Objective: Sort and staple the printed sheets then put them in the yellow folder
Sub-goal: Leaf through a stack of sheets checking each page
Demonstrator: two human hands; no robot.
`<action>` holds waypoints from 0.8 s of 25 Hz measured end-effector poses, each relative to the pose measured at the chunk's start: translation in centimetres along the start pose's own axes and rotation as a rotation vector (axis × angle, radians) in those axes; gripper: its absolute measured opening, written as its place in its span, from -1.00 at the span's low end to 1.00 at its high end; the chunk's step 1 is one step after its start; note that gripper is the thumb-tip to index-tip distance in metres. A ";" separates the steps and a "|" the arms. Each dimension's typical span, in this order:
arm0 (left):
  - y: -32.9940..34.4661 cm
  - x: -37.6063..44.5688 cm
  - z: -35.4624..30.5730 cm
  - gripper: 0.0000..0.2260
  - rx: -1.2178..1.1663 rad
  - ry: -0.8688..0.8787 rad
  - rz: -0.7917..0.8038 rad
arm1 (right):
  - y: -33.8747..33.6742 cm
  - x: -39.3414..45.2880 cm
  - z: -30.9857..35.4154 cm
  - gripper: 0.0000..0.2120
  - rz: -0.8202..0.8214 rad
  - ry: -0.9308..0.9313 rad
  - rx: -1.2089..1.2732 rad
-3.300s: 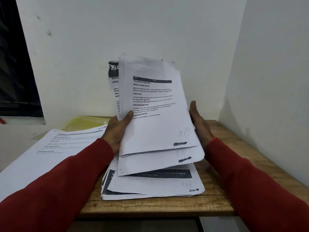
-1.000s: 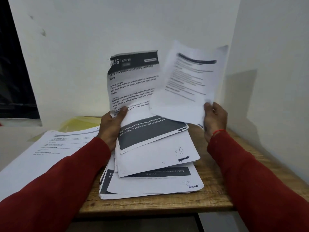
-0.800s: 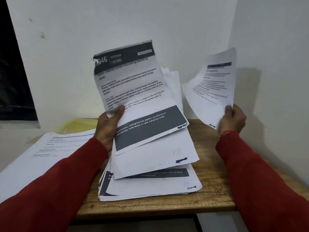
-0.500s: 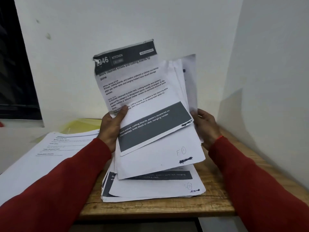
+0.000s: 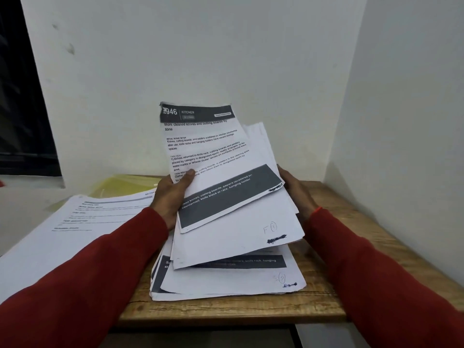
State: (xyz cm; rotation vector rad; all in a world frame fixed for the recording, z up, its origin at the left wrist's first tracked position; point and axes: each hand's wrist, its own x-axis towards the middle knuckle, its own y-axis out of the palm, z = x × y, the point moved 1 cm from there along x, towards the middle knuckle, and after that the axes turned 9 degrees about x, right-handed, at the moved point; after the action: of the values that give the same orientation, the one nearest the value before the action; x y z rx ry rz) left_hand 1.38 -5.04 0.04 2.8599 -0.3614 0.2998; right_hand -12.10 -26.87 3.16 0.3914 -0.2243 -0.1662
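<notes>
Above the wooden counter, a fanned bundle of printed sheets is held tilted up, front page headed "KITCHEN". Left hand grips its left edge, thumb across the text. Right hand is at the right edge behind the sheets; fingers mostly hidden, grip unclear. Below, more sheets sit in a loose stack on the counter. Second stack lies left, overlapping the yellow folder at the wall. Both sleeves red.
</notes>
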 end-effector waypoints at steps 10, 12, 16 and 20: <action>3.8 -1.0 -1.6 -0.72 0.054 -0.094 0.116 | -2.7 -4.1 1.9 -0.60 0.001 -0.047 -0.183; 6.0 -1.4 -3.2 -0.71 -0.008 -0.153 0.199 | -3.9 -6.3 3.0 -0.57 0.029 -0.077 -0.186; 10.3 -3.0 -4.6 -0.73 -0.134 -0.227 0.235 | -7.3 -10.4 5.6 -0.52 0.003 -0.091 -0.216; 11.0 -3.6 -4.2 -0.74 -0.077 -0.302 0.199 | -11.6 -12.0 7.6 -0.46 -0.142 -0.060 -0.255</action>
State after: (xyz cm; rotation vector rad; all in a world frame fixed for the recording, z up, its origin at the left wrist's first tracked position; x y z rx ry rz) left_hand -5.70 -13.53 5.57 2.7963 -0.7005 -0.1133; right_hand -26.90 -37.69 3.18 0.1489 -0.2310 -0.3428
